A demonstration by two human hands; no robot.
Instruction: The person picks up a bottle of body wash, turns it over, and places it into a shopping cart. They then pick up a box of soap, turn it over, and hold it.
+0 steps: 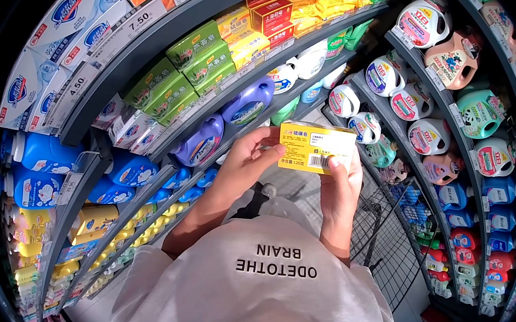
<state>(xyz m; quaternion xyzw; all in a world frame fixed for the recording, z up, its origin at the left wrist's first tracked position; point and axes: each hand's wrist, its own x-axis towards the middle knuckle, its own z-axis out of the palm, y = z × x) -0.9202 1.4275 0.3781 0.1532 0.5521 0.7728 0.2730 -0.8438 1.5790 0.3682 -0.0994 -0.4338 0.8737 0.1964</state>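
Observation:
A yellow soap box [296, 147] with red and black print and a barcode is held up in front of my chest. Its printed side faces me. My left hand [251, 154] grips the left end, thumb on the front and fingers behind. At the right end, my right hand [340, 184] closes on the box with its thumb near the barcode. The fingers behind the box are partly hidden.
Curved shelves carry green soap boxes [193, 61], purple detergent bottles [248, 101] and blue bottles [38, 186] on the left. More detergent bottles [428, 137] fill the right shelves. A wire shopping cart [384, 235] stands at my right, beside the shelves.

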